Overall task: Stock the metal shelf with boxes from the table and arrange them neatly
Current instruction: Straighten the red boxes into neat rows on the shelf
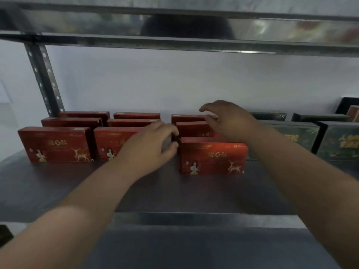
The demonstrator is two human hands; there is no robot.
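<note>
Head view, only one.

Metal shelf (136,191), dark deck. Nine red boxes (55,144) stand upright on it, faces to camera, in 3 columns of 3, from 9 o'clock to frame centre. The left and middle columns line up front to back.

In the right column the front red box (213,158) sits forward of the other front boxes, toward 6 o'clock. The middle red box (194,130) is just behind it, and the rear red box (187,118) is behind that.

Left hand (153,144): at frame centre, covering the right part of the middle column's front box. Fingers and thumb curled into a narrow C, with the tips at the left end of the middle red box and the top-left corner of the front red box. Can't tell if it's pinching or only touching; blurred.

Right hand (229,121): at 1 o'clock from the left hand, arched over the right column. Fingers are loose and spread, and the lower fingertips touch the top edge of the rear red box. One finger points toward 9 o'clock in the air. It isn't closed round anything.

Dark green boxes (291,136) stand at 3 o'clock, just beside the right column, in rows. Perforated upright post (44,80) at 10 o'clock, upper shelf (174,45) at 12 o'clock, white wall (174,84) behind.
</note>
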